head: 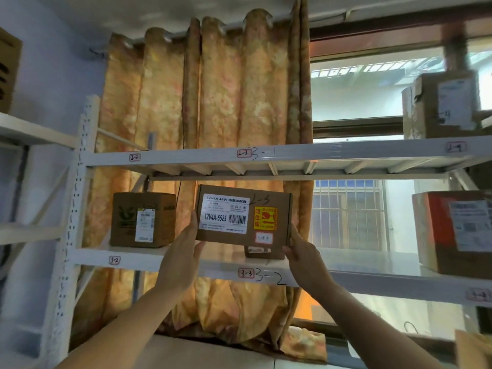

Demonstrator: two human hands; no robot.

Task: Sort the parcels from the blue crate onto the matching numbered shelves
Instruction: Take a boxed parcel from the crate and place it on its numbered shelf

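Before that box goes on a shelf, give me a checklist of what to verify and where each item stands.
1. Handwritten number on the held parcel: reads 2-3. Ok.
2. Matching 2-3 tag found on the upper shelf beam. Ok.
3. Parcel at that shelf's height: it sits below the beam, level with the shelf tagged 3-3. Not ok.
4. Grip: left hand and right hand hold opposite ends. Ok.
5. Free room on the upper shelf above the tag: surface hidden from below. Cannot tell.
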